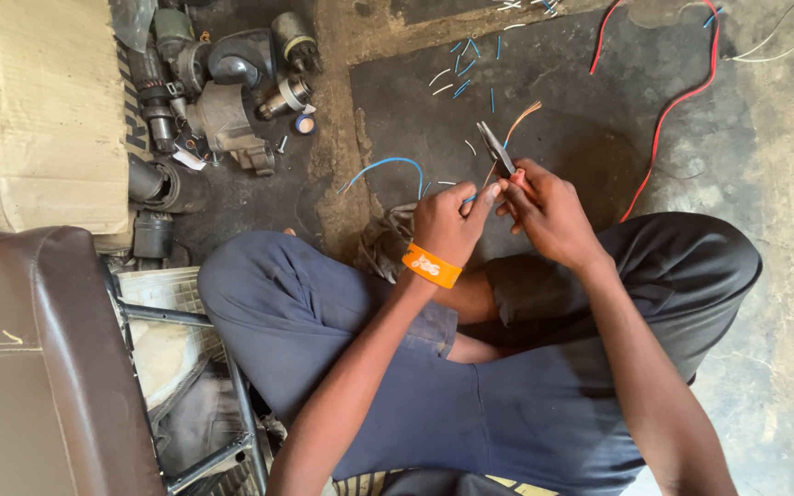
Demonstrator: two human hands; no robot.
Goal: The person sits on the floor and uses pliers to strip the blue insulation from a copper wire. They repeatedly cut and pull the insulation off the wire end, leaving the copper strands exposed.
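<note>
I sit cross-legged on a dirty concrete floor in dark blue trousers. My right hand (549,211) grips a pair of pliers (496,149) whose metal jaws point away from me. My left hand (452,220), with an orange wristband (431,265), pinches a thin wire just below the jaws. That wire's bare copper strands (520,119) fan out beyond the pliers. A blue wire (383,167) curves on the floor left of my hands.
Several short cut bits of blue and white wire (461,78) litter the dark mat ahead. A long red wire (673,106) loops at the right. Old motor parts (222,83) and a cardboard box (48,110) lie at the upper left, a brown seat (39,367) at the lower left.
</note>
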